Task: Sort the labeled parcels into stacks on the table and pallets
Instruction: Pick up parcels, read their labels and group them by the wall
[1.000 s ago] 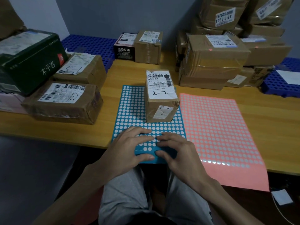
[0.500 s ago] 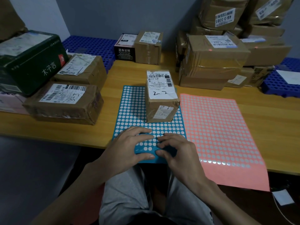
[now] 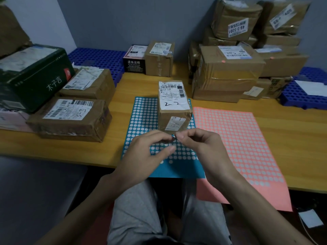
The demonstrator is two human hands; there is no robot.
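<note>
- The parcel marked 2-2 point(image 3: 174, 103) stands on the blue sticker sheet point(image 3: 141, 121) on the table point(image 3: 283, 124), code upward, probably awaiting a colour mark.
- Just in front of it, the left hand point(image 3: 141, 156) and right hand point(image 3: 203, 147) meet at curled fingertips, both pinching a tiny dot sticker point(image 3: 173, 137), apparently freeing it.
- Right of the parcel lies the pink sheet point(image 3: 238, 147).

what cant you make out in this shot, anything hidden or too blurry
Head view:
- What, if anything, the left hand and right hand pinch between them: too small.
- Small print on the 2-2 parcel label: too small.
- Green box: cut off by the left edge.
- Top right parcels: blurred.
</note>
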